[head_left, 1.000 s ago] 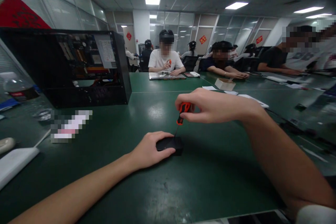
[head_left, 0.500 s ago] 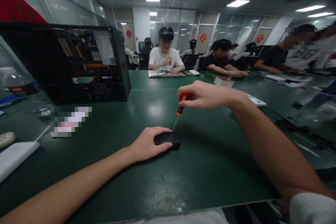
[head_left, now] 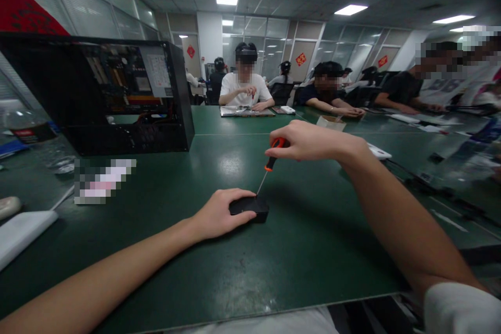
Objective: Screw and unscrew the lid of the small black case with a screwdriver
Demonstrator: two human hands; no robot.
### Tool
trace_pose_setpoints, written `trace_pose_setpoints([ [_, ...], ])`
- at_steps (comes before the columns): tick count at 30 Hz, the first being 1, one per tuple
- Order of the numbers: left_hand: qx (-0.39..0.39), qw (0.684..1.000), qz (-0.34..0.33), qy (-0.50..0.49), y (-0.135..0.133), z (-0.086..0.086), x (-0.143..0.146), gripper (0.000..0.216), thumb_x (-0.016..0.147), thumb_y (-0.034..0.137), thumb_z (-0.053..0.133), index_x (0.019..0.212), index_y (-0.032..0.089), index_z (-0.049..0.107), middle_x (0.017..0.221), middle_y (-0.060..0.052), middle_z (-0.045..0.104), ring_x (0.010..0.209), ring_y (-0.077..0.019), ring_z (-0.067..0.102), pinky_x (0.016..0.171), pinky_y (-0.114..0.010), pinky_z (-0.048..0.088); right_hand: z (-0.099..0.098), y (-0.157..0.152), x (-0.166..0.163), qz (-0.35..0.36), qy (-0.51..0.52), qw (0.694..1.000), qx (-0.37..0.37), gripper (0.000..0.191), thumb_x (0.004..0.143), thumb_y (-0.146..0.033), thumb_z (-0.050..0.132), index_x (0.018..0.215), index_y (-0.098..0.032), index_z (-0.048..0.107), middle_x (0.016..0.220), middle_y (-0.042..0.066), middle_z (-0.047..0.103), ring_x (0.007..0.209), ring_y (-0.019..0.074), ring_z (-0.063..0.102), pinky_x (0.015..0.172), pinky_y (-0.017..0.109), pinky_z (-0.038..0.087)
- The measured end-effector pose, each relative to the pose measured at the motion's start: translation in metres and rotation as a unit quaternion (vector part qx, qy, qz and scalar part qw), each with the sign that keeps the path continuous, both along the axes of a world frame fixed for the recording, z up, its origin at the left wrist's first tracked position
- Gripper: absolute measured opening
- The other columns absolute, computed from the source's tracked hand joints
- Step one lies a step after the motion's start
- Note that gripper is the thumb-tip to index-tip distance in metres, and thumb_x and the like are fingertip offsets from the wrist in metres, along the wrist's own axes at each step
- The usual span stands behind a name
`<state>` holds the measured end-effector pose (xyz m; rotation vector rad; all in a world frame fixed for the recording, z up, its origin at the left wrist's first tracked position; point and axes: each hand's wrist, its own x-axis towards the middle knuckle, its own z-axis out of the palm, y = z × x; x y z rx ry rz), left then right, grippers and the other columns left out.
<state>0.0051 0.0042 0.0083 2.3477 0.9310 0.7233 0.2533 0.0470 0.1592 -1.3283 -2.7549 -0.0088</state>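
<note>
A small black box lies flat on the green table. My left hand grips it from the left, thumb along the near side and fingers along the far side. Above and to the right, my right hand is closed around the orange and black handle of a screwdriver. Its thin shaft slants down to the left, and the tip meets the top of the box near its far edge. Whether the tip sits in a screw is too small to tell.
An open black computer case stands at the back left, with a plastic bottle beside it. A white device lies at the left edge. Across the table a person works with a tool; other people sit farther right.
The screwdriver handle has turned slightly within my right hand, whose fingers have shifted a little. The tip stays on the box, and my left hand keeps its place.
</note>
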Motion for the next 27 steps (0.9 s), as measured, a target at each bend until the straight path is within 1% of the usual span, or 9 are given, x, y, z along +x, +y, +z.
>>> trace_pose_setpoints([
  [4, 0.002, 1.0, -0.011, -0.002, 0.001, 0.001, 0.0, 0.04, 0.09, 0.037, 0.07, 0.126, 0.019, 0.069, 0.121, -0.007, 0.074, 0.107, -0.0247, 0.07, 0.096, -0.034, 0.05, -0.001, 0.002, 0.0, -0.021, -0.013, 1.0, -0.004, 0.046, 0.093, -0.059, 0.052, 0.089, -0.018, 0.071, 0.065, 0.002, 0.065, 0.054, 0.0129, 0.053, 0.058, 0.027, 0.031],
  [12, -0.004, 1.0, -0.01, -0.003, 0.001, 0.002, 0.0, 0.04, 0.09, 0.037, 0.07, 0.125, 0.018, 0.069, 0.119, -0.008, 0.075, 0.104, -0.0244, 0.07, 0.093, -0.033, 0.051, -0.004, -0.021, -0.011, -0.024, -0.055, 0.988, 0.14, 0.044, 0.094, -0.058, 0.052, 0.09, -0.019, 0.071, 0.064, 0.006, 0.062, 0.059, 0.0175, 0.052, 0.056, 0.029, 0.025],
  [15, -0.003, 1.0, -0.011, -0.002, 0.001, 0.002, 0.0, 0.039, 0.09, 0.037, 0.07, 0.124, 0.018, 0.069, 0.119, -0.008, 0.075, 0.104, -0.0245, 0.07, 0.094, -0.034, 0.052, -0.004, -0.03, -0.014, -0.013, -0.048, 0.986, 0.159, 0.04, 0.094, -0.056, 0.055, 0.092, -0.019, 0.069, 0.065, 0.006, 0.062, 0.06, 0.0183, 0.053, 0.056, 0.03, 0.023],
  [17, 0.002, 1.0, -0.013, 0.001, 0.001, 0.002, 0.0, 0.039, 0.09, 0.037, 0.07, 0.124, 0.019, 0.069, 0.119, -0.008, 0.075, 0.103, -0.0245, 0.07, 0.093, -0.034, 0.052, -0.002, -0.034, -0.015, 0.021, -0.025, 0.991, 0.132, 0.032, 0.093, -0.05, 0.058, 0.093, -0.02, 0.067, 0.069, 0.005, 0.064, 0.061, 0.0172, 0.054, 0.056, 0.029, 0.025],
  [19, 0.008, 1.0, -0.013, 0.005, 0.001, 0.003, 0.0, 0.038, 0.09, 0.038, 0.069, 0.123, 0.019, 0.069, 0.118, -0.007, 0.075, 0.103, -0.0243, 0.07, 0.092, -0.033, 0.052, 0.0, -0.037, -0.014, 0.089, 0.007, 0.993, 0.072, 0.018, 0.093, -0.038, 0.06, 0.094, -0.02, 0.065, 0.078, 0.004, 0.067, 0.066, 0.0159, 0.057, 0.059, 0.027, 0.03],
  [21, 0.011, 1.0, -0.011, 0.009, 0.001, 0.003, 0.0, 0.038, 0.091, 0.038, 0.069, 0.123, 0.019, 0.069, 0.116, -0.007, 0.075, 0.102, -0.0242, 0.07, 0.091, -0.033, 0.051, 0.002, -0.039, -0.013, 0.157, 0.029, 0.987, 0.02, 0.008, 0.09, -0.026, 0.061, 0.095, -0.02, 0.064, 0.089, 0.003, 0.07, 0.076, 0.0153, 0.06, 0.065, 0.025, 0.036],
  [22, 0.011, 1.0, -0.011, 0.011, 0.001, 0.003, 0.0, 0.038, 0.091, 0.038, 0.069, 0.124, 0.018, 0.069, 0.116, -0.007, 0.075, 0.102, -0.0241, 0.07, 0.091, -0.033, 0.051, 0.003, -0.039, -0.013, 0.175, 0.034, 0.984, 0.008, 0.007, 0.089, -0.024, 0.062, 0.095, -0.02, 0.064, 0.091, 0.004, 0.07, 0.079, 0.0153, 0.061, 0.067, 0.025, 0.037],
  [24, 0.009, 1.0, -0.009, 0.012, 0.0, 0.003, 0.0, 0.039, 0.09, 0.038, 0.069, 0.124, 0.018, 0.069, 0.116, -0.007, 0.075, 0.103, -0.0241, 0.07, 0.091, -0.033, 0.051, 0.003, -0.039, -0.013, 0.171, 0.037, 0.985, 0.007, 0.008, 0.09, -0.027, 0.064, 0.091, -0.02, 0.066, 0.089, 0.004, 0.07, 0.078, 0.0155, 0.06, 0.066, 0.025, 0.037],
  [27, 0.003, 1.0, -0.006, 0.01, 0.0, 0.003, 0.0, 0.04, 0.089, 0.037, 0.07, 0.124, 0.018, 0.069, 0.118, -0.007, 0.075, 0.104, -0.0247, 0.07, 0.093, -0.033, 0.052, 0.0, -0.037, -0.016, 0.149, 0.056, 0.987, 0.005, 0.017, 0.093, -0.034, 0.063, 0.088, -0.019, 0.068, 0.081, 0.003, 0.07, 0.07, 0.0146, 0.06, 0.063, 0.026, 0.036],
])
